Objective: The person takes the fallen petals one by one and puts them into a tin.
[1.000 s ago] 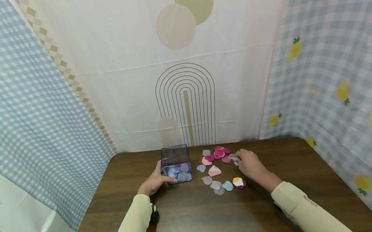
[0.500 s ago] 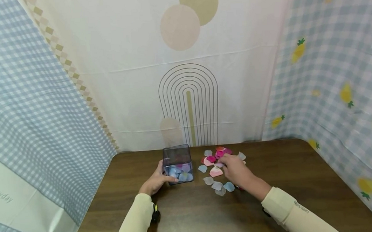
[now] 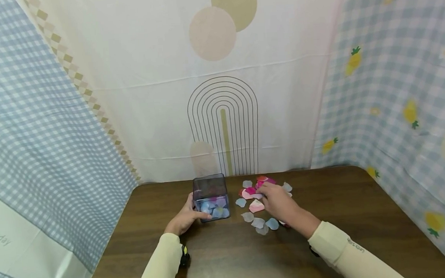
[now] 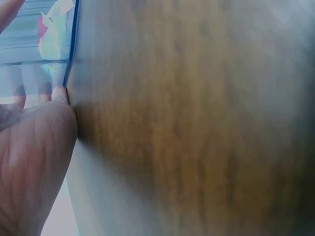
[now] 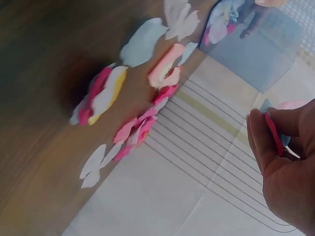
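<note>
My left hand (image 3: 184, 218) grips a clear, dark-tinted square box (image 3: 210, 187) from its left side, thumb across the front. Inside the box lie several blue and lilac fabric petals (image 3: 219, 210). The left wrist view catches the palm and fingertips against the clear wall. My right hand (image 3: 281, 201) is over the scattered petals to the right of the box. Between its thumb and fingers it pinches some petals; a bright pink petal (image 5: 275, 135) and bits of light blue show there in the right wrist view.
Pink and red petals (image 3: 249, 191) lie near the table's back edge. Nearer are a pale pink petal (image 3: 256, 205), a blue petal (image 3: 272, 223) and grey-white petals (image 3: 247, 216). A white printed cloth (image 3: 153, 117) hangs behind the brown table (image 3: 228, 256).
My right hand has moved left from the far right of the petals toward the pink ones, keeping petals in its pinch. The left hand and box hold their place.
</note>
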Motion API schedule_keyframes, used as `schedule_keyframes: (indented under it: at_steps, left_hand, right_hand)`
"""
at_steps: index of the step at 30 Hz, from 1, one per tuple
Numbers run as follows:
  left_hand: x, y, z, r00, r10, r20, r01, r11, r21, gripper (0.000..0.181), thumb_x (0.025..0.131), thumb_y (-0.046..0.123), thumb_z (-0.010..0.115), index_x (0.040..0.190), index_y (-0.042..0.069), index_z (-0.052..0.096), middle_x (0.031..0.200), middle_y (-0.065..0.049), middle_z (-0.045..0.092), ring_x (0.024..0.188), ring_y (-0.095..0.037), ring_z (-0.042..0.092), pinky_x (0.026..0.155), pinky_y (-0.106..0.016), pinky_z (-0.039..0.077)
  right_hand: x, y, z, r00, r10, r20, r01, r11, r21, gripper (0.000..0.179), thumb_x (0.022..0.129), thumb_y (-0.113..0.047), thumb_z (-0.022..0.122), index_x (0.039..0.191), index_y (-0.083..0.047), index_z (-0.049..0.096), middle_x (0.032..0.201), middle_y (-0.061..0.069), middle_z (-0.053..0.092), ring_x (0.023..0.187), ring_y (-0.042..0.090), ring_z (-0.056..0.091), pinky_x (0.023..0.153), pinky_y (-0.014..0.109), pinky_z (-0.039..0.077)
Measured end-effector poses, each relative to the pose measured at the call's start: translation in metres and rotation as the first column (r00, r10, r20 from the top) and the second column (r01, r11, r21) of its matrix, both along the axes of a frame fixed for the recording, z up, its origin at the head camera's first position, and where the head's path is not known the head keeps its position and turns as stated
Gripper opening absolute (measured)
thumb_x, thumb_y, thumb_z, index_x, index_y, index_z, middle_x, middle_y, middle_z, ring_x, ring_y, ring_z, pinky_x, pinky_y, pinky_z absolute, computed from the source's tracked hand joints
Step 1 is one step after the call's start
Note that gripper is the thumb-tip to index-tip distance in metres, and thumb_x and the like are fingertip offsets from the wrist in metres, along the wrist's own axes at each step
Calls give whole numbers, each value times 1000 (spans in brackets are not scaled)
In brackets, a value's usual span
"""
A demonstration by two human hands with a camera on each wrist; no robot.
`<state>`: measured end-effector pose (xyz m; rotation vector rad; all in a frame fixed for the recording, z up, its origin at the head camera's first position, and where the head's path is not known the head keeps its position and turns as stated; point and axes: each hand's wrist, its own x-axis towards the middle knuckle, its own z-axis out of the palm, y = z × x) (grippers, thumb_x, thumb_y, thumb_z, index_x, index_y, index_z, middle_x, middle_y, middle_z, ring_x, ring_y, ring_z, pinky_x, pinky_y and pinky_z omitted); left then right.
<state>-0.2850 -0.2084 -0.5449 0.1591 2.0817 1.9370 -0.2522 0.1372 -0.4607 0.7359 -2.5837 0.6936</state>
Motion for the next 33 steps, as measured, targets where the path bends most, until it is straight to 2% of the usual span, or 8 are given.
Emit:
schedule_keyframes:
  at_steps: [4, 8, 16, 21, 28, 33]
  left_hand:
    - [0, -1, 0, 1000, -2, 1, 2, 1000, -6, 102, 80, -2, 87, 155, 21, 24, 154, -15, 50, 132, -26, 56, 103, -26, 49]
    - [0, -2, 0, 1000, -4, 4, 4, 1000, -11, 102, 80, -1, 87, 156, 22, 23, 155, -16, 49, 132, -27, 57, 103, -28, 50]
    - [2, -1, 3, 1000, 3, -12, -4, 999, -35, 104, 80, -2, 87, 158, 17, 22, 156, -17, 47, 137, -32, 55, 111, -33, 45]
    - [2, -1, 5, 1000, -8, -22, 7, 1000, -24, 105, 81, -2, 87, 160, 16, 19, 155, -20, 48, 135, -32, 58, 107, -30, 48]
    - [2, -2, 4, 1000, -12, -15, 11, 1000, -24, 105, 81, -1, 86, 160, 18, 20, 155, -20, 50, 131, -29, 60, 103, -27, 50]
    - [2, 0, 3, 1000, -22, -20, 22, 1000, -12, 107, 80, -2, 87, 161, 17, 19, 154, -22, 52, 129, -27, 61, 102, -27, 51]
  right_hand:
    - [-3, -13, 5, 999, 28, -28, -29, 1000, -8, 18, 87, 11, 70, 95, -2, 79, 91, 8, 75, 86, 20, 71, 78, 37, 62]
    - [-5, -28, 15, 998, 63, -2, -63, 998, 21, 16, 90, 8, 70, 96, -4, 78, 89, 4, 70, 81, 16, 64, 72, 30, 57]
    - [-14, -66, 36, 993, 116, 12, -116, 993, 33, 12, 95, 3, 71, 100, -4, 79, 94, 6, 73, 88, 20, 71, 81, 37, 63]
    - [-28, -95, 49, 990, 133, 52, -136, 988, 67, 14, 100, 0, 67, 107, -4, 79, 100, 5, 73, 92, 18, 70, 84, 36, 63]
    - [-47, -129, 50, 988, 140, 70, -147, 983, 111, 18, 100, -1, 66, 112, -4, 79, 104, 7, 73, 97, 21, 72, 87, 35, 63]
    - [-61, -144, 44, 988, 105, 109, -120, 983, 139, 22, 98, 1, 65, 113, -5, 80, 107, 7, 75, 97, 20, 70, 86, 33, 62]
